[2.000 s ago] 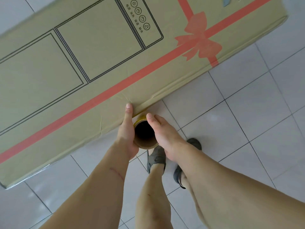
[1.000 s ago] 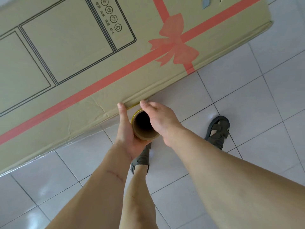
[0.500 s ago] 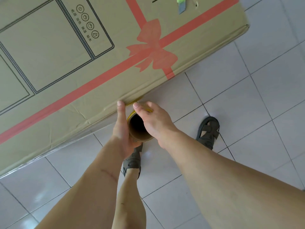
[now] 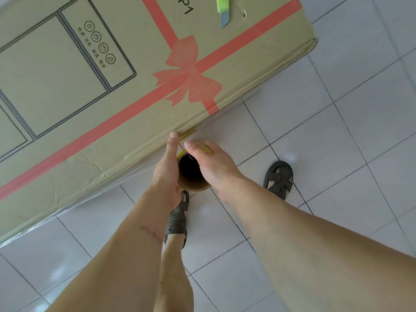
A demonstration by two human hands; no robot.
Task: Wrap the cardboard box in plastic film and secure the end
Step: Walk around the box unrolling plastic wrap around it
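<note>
We held the film roll (image 4: 193, 176) upright between both hands, looking straight down its dark cardboard core. Our left hand (image 4: 167, 170) was closed around the roll's left side, thumb stretched forward so its tip touched the lower edge of the cardboard box (image 4: 126, 70). Our right hand (image 4: 213, 164) was clamped over the roll's right side, fingers curled across its far rim. A yellowish strip of plastic film (image 4: 188, 133) ran from the roll to the box edge just beside the left thumb.

The cardboard box filled the upper left of the view, lying across the tiled floor (image 4: 326, 122), its near edge touching our left thumb. It carried a printed red ribbon and bow (image 4: 186, 72), line drawings of panels and a row of small round symbols. A green and grey utility knife (image 4: 224, 12) lay on top of the box near its far right corner. Below our hands, two feet in dark sandals stood on the tiles, the right sandal (image 4: 279, 179) well clear of the roll, the left one (image 4: 177, 219) partly hidden by the left hand.
</note>
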